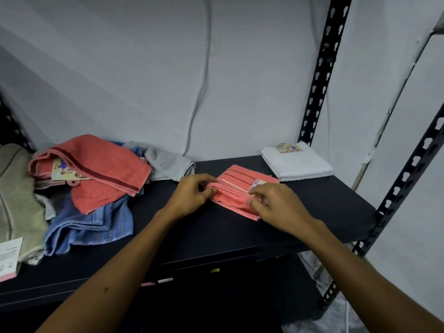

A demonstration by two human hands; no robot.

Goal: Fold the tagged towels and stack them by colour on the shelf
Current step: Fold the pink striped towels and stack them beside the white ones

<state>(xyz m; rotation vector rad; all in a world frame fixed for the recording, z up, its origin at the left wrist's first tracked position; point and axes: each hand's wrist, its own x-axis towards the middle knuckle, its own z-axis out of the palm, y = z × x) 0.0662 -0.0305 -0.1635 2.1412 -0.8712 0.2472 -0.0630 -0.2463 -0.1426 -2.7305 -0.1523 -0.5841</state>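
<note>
1. While both hands work it, the folded pink towel (240,191) lies mid-shelf on the black shelf (216,236), so the step in hand looks like finishing a fold.
2. Left hand (192,195) pinches the towel's left edge, fingers curled round the layers.
3. Right hand (276,203) pinches the near right corner, next to the card tag (258,183).
4. Hands are apart, one at each end of the same towel.
5. White folded towel (296,162) sits at the back right, tag up, just beside the pink one, not touching as far as I can tell.
6. Unfolded pile at left: another pink towel (96,169), a blue towel (96,224), a grey towel (168,162).
7. Next move, my guess: square the edges, flatten, and park it as the base of a pink stack clear of the white one. Then pull the next pink from the pile.
</note>
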